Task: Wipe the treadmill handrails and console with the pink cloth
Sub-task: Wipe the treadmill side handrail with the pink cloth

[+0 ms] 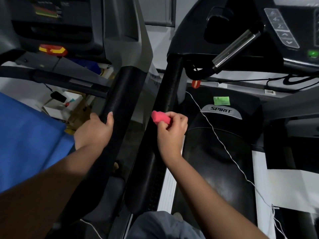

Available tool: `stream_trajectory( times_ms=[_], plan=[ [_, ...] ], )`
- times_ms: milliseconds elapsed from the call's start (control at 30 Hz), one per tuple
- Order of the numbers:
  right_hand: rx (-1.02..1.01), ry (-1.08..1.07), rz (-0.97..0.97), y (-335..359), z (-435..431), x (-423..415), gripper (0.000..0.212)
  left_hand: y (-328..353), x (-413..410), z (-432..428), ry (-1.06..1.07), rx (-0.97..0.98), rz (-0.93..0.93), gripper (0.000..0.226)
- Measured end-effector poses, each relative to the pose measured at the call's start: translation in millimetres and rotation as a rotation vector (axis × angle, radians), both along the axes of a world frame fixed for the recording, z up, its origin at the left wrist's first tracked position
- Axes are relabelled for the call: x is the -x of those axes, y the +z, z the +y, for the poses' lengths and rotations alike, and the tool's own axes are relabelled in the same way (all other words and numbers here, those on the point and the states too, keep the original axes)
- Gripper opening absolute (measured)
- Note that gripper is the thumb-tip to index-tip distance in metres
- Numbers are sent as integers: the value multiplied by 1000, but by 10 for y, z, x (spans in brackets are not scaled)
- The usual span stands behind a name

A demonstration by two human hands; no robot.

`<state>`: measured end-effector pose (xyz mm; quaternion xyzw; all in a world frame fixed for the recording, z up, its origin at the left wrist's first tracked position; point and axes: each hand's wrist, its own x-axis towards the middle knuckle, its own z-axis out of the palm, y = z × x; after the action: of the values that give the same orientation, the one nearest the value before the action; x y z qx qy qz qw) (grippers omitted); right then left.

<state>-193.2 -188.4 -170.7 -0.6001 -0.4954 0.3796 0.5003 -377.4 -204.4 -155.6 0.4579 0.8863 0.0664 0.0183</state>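
While two treadmills stand side by side, the left hand (pixel 96 130) grips the neighbouring machine's rail, fingers wrapped around it. Nearer the work, the right hand (pixel 170 130) pinches the bunched pink cloth (pixel 160 117) against the dark handrail (pixel 168 87), whose length runs away towards the console (pixel 283 28).

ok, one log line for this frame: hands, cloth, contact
left hand: gripping left black handrail | right hand: holding bunched pink cloth at right black handrail | console: untouched
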Motion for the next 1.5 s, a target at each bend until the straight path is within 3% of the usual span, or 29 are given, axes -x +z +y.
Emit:
stream_trajectory(
  times_ms=[67,167,367,467,600,700,767,833,1033,1133,1200,1300,1400,1500],
  plan=[
    [-6,23,-9,1,17,-6,20,9,-20,-1,9,2,1,65],
    [-12,-23,240,-66,63,-30,22,17,-43,-7,3,-4,13,63],
    [213,-108,679,-199,254,-26,30,33,-47,-13,17,3,10,61],
    [323,-124,772,-209,243,-65,30,36,-56,-7,25,5,4,62],
    [589,-116,1073,-285,177,-32,37,55,-78,-5,20,9,0,63],
    [669,-80,1185,-261,195,-29,42,68,-92,-6,21,13,4,63],
    [645,-73,1151,-274,215,-36,33,78,-91,-11,19,11,0,63],
    [581,-80,1041,-313,242,-60,32,83,-86,-12,17,11,-8,63],
    [241,51,440,-83,139,-276,16,63,-61,-6,13,16,-7,64],
    [-42,173,36,-1,115,-245,25,64,-66,-9,16,21,4,64],
    [-77,294,-307,89,128,-146,30,68,-74,-8,21,23,6,64],
    [-197,226,-861,268,106,41,21,68,-70,-8,18,12,-13,65],
    [-192,393,-1213,352,0,225,30,53,-56,1,19,22,-15,66],
    [-240,552,-1447,398,-279,294,45,48,-70,5,12,31,-5,65]
  ],
)
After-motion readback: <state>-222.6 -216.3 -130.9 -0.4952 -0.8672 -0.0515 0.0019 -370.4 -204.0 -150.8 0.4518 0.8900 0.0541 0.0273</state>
